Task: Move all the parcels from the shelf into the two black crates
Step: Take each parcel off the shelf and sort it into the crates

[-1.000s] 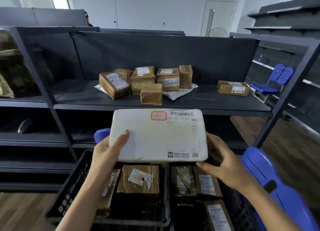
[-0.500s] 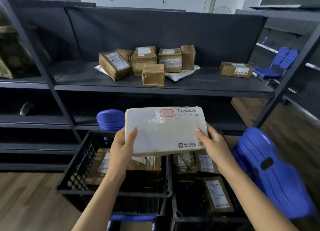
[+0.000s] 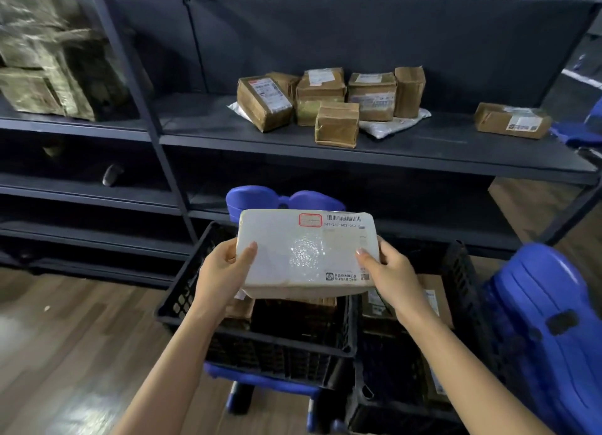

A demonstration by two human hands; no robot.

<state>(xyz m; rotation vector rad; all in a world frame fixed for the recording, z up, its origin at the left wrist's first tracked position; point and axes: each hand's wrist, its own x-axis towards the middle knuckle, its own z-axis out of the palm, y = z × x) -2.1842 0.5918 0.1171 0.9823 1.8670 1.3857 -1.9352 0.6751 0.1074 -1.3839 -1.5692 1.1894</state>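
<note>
A flat white parcel [image 3: 303,252] with a barcode label hangs just above the left black crate [image 3: 195,288]. My left hand [image 3: 223,268] grips its left edge and my right hand [image 3: 389,276] grips its right edge. Brown parcels lie inside the left crate and inside the right black crate [image 3: 462,281]. On the dark shelf [image 3: 423,148] a cluster of several brown parcels [image 3: 322,102] sits on a white bag [image 3: 391,125], and one brown parcel [image 3: 511,120] lies alone at the right.
The crates stand on blue chairs; one chair back [image 3: 540,330] rises at the right, another [image 3: 280,200] behind the left crate. Blurred boxes [image 3: 55,63] fill the neighbouring shelf bay at the left. Wooden floor [image 3: 75,353] lies to the left.
Both hands have brought the white parcel down from in front of the shelf edge to just over the left crate. The view has tilted downward.
</note>
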